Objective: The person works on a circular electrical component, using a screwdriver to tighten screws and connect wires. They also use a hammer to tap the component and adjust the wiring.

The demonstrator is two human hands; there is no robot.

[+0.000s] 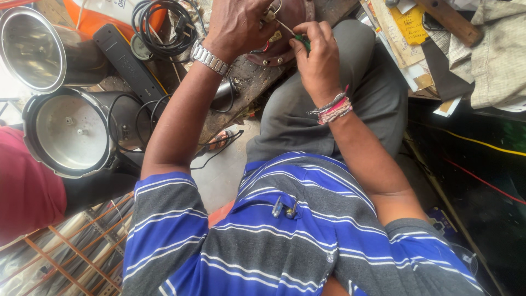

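Note:
My left hand (236,24), with a metal watch (209,57) on the wrist, presses down on a dark brown appliance part (280,50) that has small metal studs and lies on a worn wooden bench (249,82). My right hand (316,61), wearing thread bracelets, grips a green-handled screwdriver (301,40). The screwdriver's thin shaft points at the part, just under my left fingers. My grey-trousered knee (356,93) is right beside the bench edge.
A steel pot (34,49) and an open cooker body (70,131) stand at the left. A black cable coil (164,22) and black power strip (129,61) lie by them. Papers (408,33) are piled at the right. Another person's red sleeve (24,189) is at the left edge.

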